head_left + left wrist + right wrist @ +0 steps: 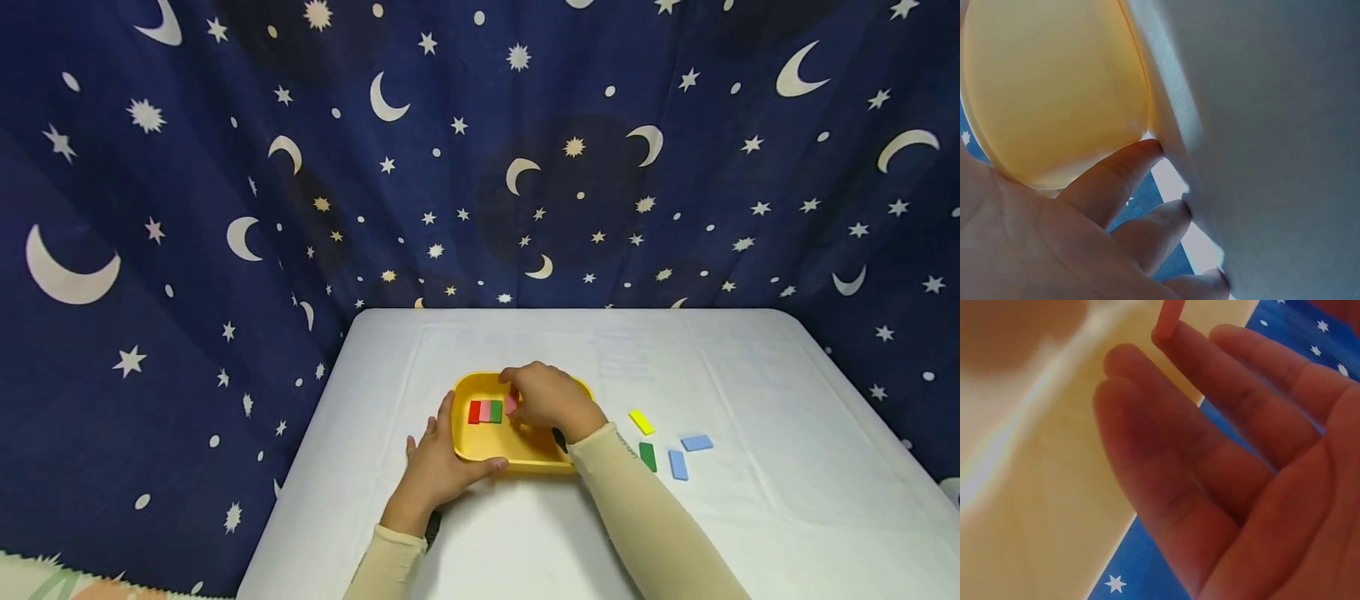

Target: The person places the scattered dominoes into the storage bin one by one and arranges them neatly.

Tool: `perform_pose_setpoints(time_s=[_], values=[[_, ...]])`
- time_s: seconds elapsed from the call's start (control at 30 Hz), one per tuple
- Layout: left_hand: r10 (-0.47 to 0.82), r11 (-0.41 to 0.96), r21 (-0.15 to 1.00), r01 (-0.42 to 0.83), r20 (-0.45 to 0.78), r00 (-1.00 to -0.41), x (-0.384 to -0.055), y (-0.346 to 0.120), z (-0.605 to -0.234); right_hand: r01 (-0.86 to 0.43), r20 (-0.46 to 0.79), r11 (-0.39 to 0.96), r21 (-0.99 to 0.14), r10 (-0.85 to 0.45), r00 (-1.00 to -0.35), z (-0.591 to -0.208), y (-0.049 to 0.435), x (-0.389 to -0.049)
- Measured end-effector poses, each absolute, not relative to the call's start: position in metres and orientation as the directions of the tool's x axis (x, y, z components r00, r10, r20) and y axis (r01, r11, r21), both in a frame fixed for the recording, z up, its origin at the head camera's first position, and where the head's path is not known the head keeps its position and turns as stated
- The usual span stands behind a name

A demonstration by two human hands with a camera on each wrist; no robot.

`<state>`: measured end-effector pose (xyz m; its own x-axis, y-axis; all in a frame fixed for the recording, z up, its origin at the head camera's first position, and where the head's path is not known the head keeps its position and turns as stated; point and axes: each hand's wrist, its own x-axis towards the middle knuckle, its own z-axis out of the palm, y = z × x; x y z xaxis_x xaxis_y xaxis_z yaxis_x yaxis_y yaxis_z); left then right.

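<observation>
My left hand (438, 467) lies round the near left corner of a yellow tray (528, 464), thumb along its front rim, fingers spread against its left side. In the left wrist view, those straight fingers (1107, 178) reach down beside the tray wall (1054, 150). Over the tray, my right hand (553, 400) pinches a pink domino-shaped block (512, 402) at its fingertips. The right wrist view shows the block (1169, 317) by one fingertip, its far end cut off. Red (474, 412), pink (485, 411) and green (496, 412) blocks sit side by side inside the tray.
On the white table (810, 467), to the right of the tray, lie a yellow block (642, 422), a green block (648, 457) and two blue blocks, one nearer (678, 465), one farther right (697, 442). A dark blue star-patterned curtain (480, 167) hangs behind the table.
</observation>
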<state>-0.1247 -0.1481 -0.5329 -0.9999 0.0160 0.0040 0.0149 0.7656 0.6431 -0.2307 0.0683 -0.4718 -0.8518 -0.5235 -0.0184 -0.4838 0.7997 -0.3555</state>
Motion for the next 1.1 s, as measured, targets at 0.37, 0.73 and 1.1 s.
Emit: perform_pose_setpoints(time_s=[0.37, 0.73, 1.1], values=[[0.033, 0.777, 0.628, 0.041, 0.025, -0.999, -0.125, -0.148, -0.532, -0.503, -0.067, 0.828, -0.247, -0.533, -0.844, -0.482, 0.061, -0.235], [0.024, 0.776, 0.629, 0.034, 0.025, -0.999, -0.127, -0.149, -0.534, -0.513, -0.083, 0.833, -0.205, -0.537, -0.839, -0.485, 0.057, -0.235], [0.024, 0.777, 0.629, 0.032, 0.021, -0.999, -0.127, -0.15, -0.537, -0.528, -0.08, 0.83, -0.179, -0.547, -0.833, -0.489, 0.052, -0.236]])
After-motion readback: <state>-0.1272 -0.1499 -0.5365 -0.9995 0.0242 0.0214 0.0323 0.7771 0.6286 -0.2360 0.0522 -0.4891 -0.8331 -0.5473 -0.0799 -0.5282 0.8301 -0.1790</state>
